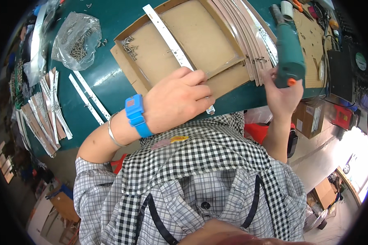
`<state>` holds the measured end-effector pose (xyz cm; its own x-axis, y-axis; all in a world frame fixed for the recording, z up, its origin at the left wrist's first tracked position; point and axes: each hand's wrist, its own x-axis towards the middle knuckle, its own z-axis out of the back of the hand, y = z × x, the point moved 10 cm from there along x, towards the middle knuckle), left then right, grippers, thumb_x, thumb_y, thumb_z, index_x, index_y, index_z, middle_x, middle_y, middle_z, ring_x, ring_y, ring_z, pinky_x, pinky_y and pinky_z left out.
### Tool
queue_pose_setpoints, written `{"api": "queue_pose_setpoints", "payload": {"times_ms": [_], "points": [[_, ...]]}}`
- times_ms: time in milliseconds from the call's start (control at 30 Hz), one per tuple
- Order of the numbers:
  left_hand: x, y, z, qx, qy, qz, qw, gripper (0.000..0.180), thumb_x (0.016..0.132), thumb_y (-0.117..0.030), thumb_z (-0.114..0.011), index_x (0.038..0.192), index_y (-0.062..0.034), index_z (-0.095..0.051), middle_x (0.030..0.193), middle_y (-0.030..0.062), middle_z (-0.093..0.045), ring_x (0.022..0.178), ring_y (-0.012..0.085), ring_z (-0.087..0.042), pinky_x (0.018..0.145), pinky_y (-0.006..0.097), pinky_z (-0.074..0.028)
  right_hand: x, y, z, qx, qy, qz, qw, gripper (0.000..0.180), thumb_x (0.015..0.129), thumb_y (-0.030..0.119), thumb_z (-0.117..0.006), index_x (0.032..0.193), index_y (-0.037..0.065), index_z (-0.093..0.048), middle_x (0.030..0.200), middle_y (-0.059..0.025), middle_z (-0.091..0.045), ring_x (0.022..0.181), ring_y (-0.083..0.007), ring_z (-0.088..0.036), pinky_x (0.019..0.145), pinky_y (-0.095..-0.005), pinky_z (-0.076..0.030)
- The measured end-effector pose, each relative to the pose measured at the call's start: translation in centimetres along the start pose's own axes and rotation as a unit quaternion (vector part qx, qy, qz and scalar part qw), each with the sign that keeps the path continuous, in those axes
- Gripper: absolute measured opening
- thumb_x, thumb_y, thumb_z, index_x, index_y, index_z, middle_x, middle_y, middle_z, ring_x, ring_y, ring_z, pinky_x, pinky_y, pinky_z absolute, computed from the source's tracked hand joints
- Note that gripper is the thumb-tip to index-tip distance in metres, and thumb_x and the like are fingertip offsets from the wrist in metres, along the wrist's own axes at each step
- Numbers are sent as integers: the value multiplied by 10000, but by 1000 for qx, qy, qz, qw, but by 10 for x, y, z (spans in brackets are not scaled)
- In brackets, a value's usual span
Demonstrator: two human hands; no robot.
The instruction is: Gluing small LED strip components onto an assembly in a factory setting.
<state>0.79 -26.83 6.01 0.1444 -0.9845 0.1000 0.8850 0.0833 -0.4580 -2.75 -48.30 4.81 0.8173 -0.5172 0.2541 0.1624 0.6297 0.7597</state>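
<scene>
My left hand point(180, 94) is closed round a long narrow white strip point(165, 34). The strip slants across a shallow cardboard tray point(216, 73), and its near end shows just below my fingers, by the table's front edge. A blue band and a thin bangle circle the left wrist. My right hand point(284, 96), to the right of the tray, grips a green electric screwdriver point(291, 55) with an orange part near the hand. The tool points away from me, slightly blurred. Several small screws point(130, 47) lie in the tray's left corner.
A clear plastic bag of screws point(79, 43) sits on the green table point(114, 87). Two white strips point(88, 96) lie left of the tray, with bundled strips point(47, 112) farther left. Long brownish strips point(251, 45) are stacked right of the tray. Cardboard boxes point(309, 118) stand beyond the table, lower right.
</scene>
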Motion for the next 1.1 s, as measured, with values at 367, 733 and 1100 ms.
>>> {"api": "queue_pose_setpoints", "payload": {"times_ms": [367, 733, 1100], "points": [[-50, -30, 42, 143, -32, 7, 989, 125, 644, -225, -622, 662, -102, -605, 769, 9, -512, 908, 217, -502, 877, 351, -455, 3, 1, -22, -193, 28, 32, 980, 557, 755, 136, -812, 1246, 22, -575, 1102, -147, -679, 1007, -287, -659, 890, -354, -495], [-184, 5, 48, 102, 77, 258, 958, 258, 705, -156, -623, 919, -93, -751, 966, -15, -667, 882, 176, -545, 776, 304, -437, -6, 2, 3, 131, -59, 7, 990, 275, 788, -75, -740, 1029, -53, -609, 873, -60, -631, 784, -132, -601, 770, -269, -498], [-221, 28, 32, 94, 79, 305, 944, 192, 689, -80, -668, 848, -119, -767, 936, -25, -692, 876, 165, -576, 779, 306, -452, -31, 40, -18, 298, -13, -36, 954, 634, 753, -217, -627, 1341, -82, -430, 885, -79, -512, 824, -146, -545, 812, -275, -470]]}}
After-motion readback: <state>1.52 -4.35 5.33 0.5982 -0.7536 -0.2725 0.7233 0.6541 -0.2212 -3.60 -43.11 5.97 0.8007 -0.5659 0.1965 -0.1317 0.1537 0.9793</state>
